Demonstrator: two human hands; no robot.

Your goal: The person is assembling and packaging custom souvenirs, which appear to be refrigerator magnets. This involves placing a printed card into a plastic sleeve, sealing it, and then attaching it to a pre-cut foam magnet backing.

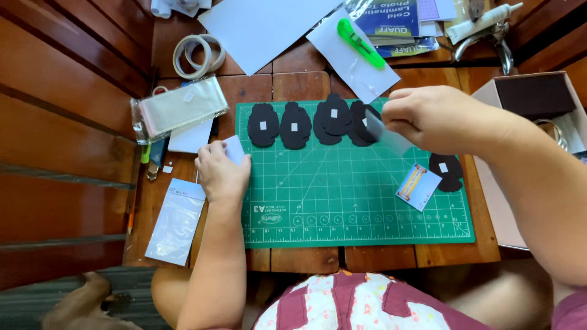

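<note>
— Over the green mat [342, 214], what does your right hand [437, 117] hold?

— My right grip is pinched shut on a clear strip [386, 135]. It hangs just above the mat, near the row of black shapes [318, 122].

— And your left hand [221, 173]?

— It rests at the mat's left edge, fingers curled on a small white paper [234, 150].

— Is there room to move?

— Yes, the middle of the mat is bare. A little blue card [418, 186] and one more black shape [447, 171] lie at the right. A plastic bag [176, 221] lies on the bench [306, 85], left of the mat.
</note>
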